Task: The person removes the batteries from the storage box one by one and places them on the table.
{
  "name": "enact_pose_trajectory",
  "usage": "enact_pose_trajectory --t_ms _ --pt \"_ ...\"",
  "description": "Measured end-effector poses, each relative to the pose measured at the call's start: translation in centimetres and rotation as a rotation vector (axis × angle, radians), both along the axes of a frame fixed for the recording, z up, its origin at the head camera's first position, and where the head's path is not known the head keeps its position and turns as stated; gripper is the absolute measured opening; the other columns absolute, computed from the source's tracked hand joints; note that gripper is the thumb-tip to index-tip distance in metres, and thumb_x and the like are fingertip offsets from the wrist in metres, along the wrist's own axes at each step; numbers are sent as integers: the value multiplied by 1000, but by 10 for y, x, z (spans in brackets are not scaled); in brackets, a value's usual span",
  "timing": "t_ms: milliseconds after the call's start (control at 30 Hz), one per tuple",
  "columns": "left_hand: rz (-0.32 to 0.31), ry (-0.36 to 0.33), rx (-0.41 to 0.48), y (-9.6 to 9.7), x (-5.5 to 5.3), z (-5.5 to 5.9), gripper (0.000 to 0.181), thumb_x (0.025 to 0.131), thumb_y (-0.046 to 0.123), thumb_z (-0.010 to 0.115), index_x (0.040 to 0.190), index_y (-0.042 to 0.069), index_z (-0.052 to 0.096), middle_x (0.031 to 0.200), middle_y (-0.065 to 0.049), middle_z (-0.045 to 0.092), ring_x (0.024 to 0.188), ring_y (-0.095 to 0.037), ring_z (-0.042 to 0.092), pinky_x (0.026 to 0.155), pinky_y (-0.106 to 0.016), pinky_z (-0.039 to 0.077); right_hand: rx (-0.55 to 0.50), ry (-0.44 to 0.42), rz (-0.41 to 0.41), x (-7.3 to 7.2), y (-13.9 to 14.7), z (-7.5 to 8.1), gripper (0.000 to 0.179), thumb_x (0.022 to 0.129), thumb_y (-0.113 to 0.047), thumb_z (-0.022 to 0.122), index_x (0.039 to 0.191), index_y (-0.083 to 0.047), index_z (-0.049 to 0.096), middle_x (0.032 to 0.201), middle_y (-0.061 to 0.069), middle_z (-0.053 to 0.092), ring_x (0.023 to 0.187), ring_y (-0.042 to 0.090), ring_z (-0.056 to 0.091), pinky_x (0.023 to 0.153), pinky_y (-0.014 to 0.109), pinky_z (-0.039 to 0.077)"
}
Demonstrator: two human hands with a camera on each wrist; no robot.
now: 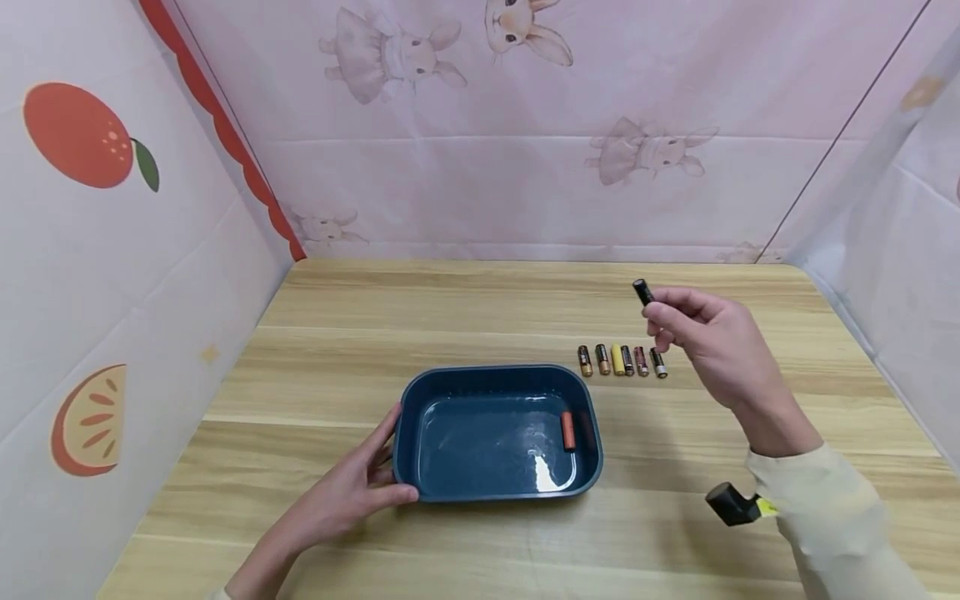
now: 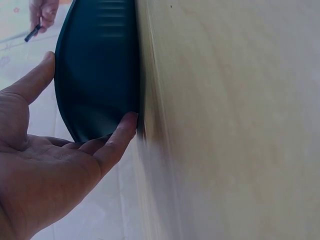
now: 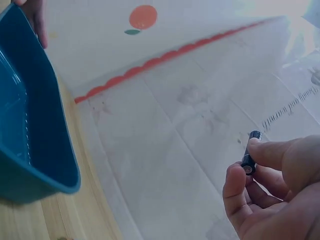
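Observation:
My right hand (image 1: pixel 723 346) holds a black battery (image 1: pixel 642 291) between thumb and fingers, raised above the table at the right. The right wrist view shows the same battery (image 3: pixel 251 152), tilted, with its flat metal end toward me. At the left end of a dark blue rectangular basin (image 1: pixel 495 498), my left hand (image 1: pixel 348 492) touches the outside with fingers spread. Its thumb (image 2: pixel 41 80) is at the rim while another fingertip lies low on the wall near the tabletop. Inside the basin, a reddish-orange battery (image 1: pixel 567 431) lies by the right wall.
Behind and right of the basin, several batteries (image 1: pixel 602 359) lie in a row on the wooden table (image 1: pixel 360 308), a yellow one (image 1: pixel 618 359) among them. A black device (image 1: pixel 731 504) sticks out from my right sleeve. Printed cloth (image 1: pixel 510 192) hangs around the table.

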State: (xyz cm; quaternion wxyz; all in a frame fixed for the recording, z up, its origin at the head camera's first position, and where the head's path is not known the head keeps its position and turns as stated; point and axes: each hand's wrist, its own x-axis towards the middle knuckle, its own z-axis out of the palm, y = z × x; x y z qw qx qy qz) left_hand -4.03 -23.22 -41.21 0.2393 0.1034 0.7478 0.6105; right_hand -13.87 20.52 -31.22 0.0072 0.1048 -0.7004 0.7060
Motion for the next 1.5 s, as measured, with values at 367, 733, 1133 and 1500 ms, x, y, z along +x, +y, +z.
enact_pose_trajectory --t_ms 367,733,1133,1500 --pt "-8 10 0 -1 0 0 108 94 10 77 167 13 -3 166 -31 11 138 -49 46 101 -31 53 -256 -38 -14 -2 35 -9 11 98 3 68 107 3 74 94 7 69 81 13 65 63 21 56" --pt "3 1 -20 0 -1 1 108 93 11 78 167 14 -2 167 -31 11 137 -49 47 101 -32 53 -343 -134 -110 -11 64 -35 10 98 3 68 101 -1 75 92 3 68 80 14 62 65 21 56" --pt "-10 14 20 -1 0 4 107 95 10 76 167 14 -3 164 -35 12 135 -50 49 100 -32 54 -92 -223 -251 -21 79 -72 3 95 -13 77 99 -14 77 90 -7 72 78 6 63 60 17 55" --pt "-11 12 24 -1 2 1 107 95 9 76 167 13 -3 164 -36 14 135 -50 48 99 -32 54 478 -336 -258 -25 81 -92 60 102 -41 66 134 9 61 88 -13 69 79 6 63 69 24 58"
